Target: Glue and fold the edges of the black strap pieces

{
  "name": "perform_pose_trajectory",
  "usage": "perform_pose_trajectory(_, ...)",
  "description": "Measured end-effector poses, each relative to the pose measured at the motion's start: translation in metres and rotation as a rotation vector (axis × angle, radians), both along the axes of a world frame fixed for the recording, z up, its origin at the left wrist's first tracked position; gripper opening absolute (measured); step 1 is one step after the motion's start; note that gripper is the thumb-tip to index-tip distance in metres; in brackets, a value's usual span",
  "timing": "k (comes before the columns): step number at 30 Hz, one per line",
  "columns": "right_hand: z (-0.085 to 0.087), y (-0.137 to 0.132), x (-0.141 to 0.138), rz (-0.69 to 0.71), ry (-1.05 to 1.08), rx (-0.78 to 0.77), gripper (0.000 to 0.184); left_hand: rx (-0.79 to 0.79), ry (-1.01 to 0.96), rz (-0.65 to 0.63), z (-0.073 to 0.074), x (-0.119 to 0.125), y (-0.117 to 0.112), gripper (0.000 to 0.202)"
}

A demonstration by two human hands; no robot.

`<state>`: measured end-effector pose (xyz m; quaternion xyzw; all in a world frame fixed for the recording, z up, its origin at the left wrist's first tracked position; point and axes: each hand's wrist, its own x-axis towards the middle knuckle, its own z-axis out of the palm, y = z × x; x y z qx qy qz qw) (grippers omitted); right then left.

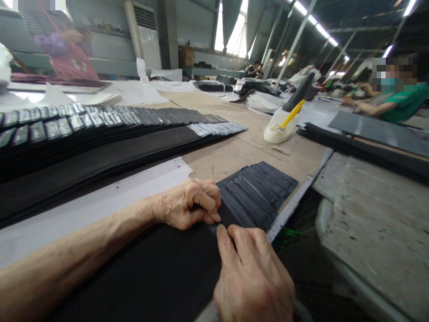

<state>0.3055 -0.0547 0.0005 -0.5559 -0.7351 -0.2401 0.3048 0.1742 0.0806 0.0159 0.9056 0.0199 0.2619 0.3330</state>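
Black sheet (150,268) flat at the near edge of a cardboard-topped workbench (234,154), worked at its far corner by two bare hands. Left hand (191,203) curled into a loose fist, fingertips closed against the thumb in a tight pinch on the sheet's edge. Right hand (251,273) just beside it, almost touching, back turned to the camera, fingers folded down onto the same edge; grip beneath them hidden, so impossible to call as clamped or loose. Just beyond both hands, right up against the sheet's corner, a fanned stack of dark strips (259,190) near the bench's right edge. Beside the left forearm, a band of white paper (100,197). Farther back, a long overlapping row of black pieces (100,134) with silvery tags along the top, stretched across the left half of the bench. Well apart to the right, a white pot (276,129) with a yellow-handled brush (293,115) leaning out of it. Behind, a co-worker in green (402,100) bent over a neighbouring table, and a person in a pink apron (69,56) at far left.
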Motion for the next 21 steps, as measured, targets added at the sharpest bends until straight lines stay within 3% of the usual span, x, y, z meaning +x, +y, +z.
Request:
perform_pose_trajectory(12,-0.013,0.003,0.006,0.076,-0.109,-0.02,0.029,-0.026,-0.015,0.021,-0.002,-0.009,0.013,0.011)
perform_pose_trajectory(21,-0.007,0.008,0.007,0.085,-0.128,-0.068,0.032,0.02,-0.014,0.023,-0.001,-0.01,0.013,0.014)
